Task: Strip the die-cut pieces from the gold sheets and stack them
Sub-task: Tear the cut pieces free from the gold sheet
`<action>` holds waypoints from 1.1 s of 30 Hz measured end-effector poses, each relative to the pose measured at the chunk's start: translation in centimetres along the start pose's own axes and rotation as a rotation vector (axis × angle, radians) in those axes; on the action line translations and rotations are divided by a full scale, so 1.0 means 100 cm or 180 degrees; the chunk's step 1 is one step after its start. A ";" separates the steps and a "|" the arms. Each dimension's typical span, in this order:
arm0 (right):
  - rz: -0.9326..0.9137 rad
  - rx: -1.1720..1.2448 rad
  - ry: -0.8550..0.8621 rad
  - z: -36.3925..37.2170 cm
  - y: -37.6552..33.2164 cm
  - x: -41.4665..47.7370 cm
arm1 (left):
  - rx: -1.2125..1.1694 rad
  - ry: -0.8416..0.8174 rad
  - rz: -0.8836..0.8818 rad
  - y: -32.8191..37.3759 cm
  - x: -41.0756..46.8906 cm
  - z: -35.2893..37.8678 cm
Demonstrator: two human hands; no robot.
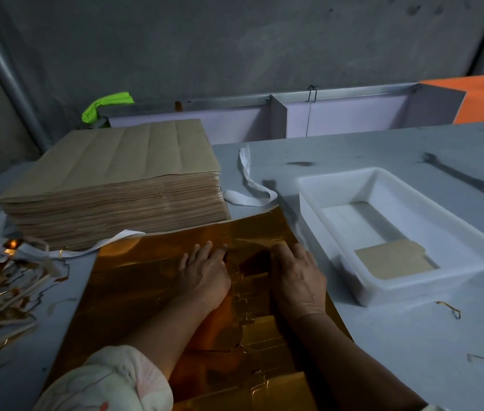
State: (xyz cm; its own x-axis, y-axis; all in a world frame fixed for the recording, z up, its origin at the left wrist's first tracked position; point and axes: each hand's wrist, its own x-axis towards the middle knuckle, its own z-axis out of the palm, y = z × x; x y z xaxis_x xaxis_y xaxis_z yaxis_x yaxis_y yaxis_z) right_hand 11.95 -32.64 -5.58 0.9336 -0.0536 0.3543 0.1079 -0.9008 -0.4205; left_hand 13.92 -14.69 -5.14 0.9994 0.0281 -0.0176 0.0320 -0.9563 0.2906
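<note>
Hands work side by side on a gold sheet (pixel 145 280) lying flat on the grey worktop (pixel 383 351). The left hand (pixel 205 275) presses down with straight fingers (pixel 206 247). The right hand (pixel 298 280) has its fingers bent onto the foil, and I cannot tell whether they grip anything. A white tray (pixel 338 180) to the right holds a brown-backed piece (pixel 391 262). A tall brown stack (pixel 110 185) stands at the sheet's far left corner, with trimmed scraps (pixel 0 295) at the left.
</note>
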 end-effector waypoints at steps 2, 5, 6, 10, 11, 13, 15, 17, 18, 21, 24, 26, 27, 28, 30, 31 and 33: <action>-0.0013 -0.0044 0.0003 -0.001 0.000 -0.001 | 0.0014 0.0045 0.0018 0.001 0.000 0.000; -0.0075 -0.0017 -0.0068 -0.002 -0.001 -0.001 | 0.0054 -0.0073 -0.0070 0.004 0.006 -0.005; -0.0089 0.0006 -0.0078 -0.003 -0.001 -0.001 | 0.0073 -0.0193 -0.0113 0.006 0.009 -0.010; -0.0131 0.0041 -0.0049 -0.003 -0.001 -0.003 | -0.0517 0.0096 -0.0293 0.021 0.014 -0.040; -0.0145 0.0016 -0.0052 -0.002 -0.001 -0.003 | -0.0697 0.0323 -0.0301 0.026 0.012 -0.047; -0.0188 -0.0067 -0.0044 -0.001 0.000 -0.002 | -0.1443 0.0298 -0.0474 0.036 0.011 -0.056; -0.0227 -0.0147 -0.0026 -0.001 0.001 -0.001 | -0.2466 -0.0324 -0.0924 0.047 0.008 -0.057; -0.0267 -0.0243 -0.0055 -0.001 0.000 -0.001 | -0.2969 -0.0746 -0.1212 0.054 0.006 -0.052; -0.0272 -0.0273 -0.0073 -0.002 0.000 -0.002 | -0.3110 -0.0774 -0.1282 0.056 0.007 -0.048; -0.0239 -0.0224 -0.0072 -0.003 -0.003 -0.001 | -0.3267 -0.0609 -0.1456 0.058 0.010 -0.043; -0.0187 -0.0195 -0.0015 -0.005 -0.003 0.000 | -0.3300 -0.0469 -0.1555 0.055 0.012 -0.046; -0.0191 -0.0168 0.0029 -0.006 -0.003 0.001 | -0.3328 -0.0416 -0.1559 0.051 0.012 -0.047; -0.0197 -0.0148 0.0024 -0.006 -0.003 0.000 | -0.3327 -0.0412 -0.1557 0.049 0.011 -0.047; -0.0209 -0.0130 0.0002 -0.006 -0.003 0.000 | -0.3330 -0.0429 -0.1568 0.046 0.011 -0.047; -0.0226 -0.0129 -0.0023 -0.005 -0.003 -0.001 | -0.3370 -0.0465 -0.1617 0.043 0.009 -0.045; -0.0206 -0.0133 -0.0033 -0.004 -0.002 -0.001 | -0.3397 -0.0463 -0.1641 0.042 0.009 -0.044; -0.0086 -0.0104 -0.0096 -0.003 -0.001 0.001 | -0.3433 -0.0443 -0.1677 0.041 0.008 -0.041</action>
State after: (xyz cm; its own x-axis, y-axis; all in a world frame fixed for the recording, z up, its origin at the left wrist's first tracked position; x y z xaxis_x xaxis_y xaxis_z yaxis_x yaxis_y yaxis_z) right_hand 11.97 -32.72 -5.22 0.9404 -0.0163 0.3398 0.1226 -0.9154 -0.3835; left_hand 14.92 -17.35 -0.01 0.8542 0.2465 -0.4578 0.4924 -0.1005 0.8646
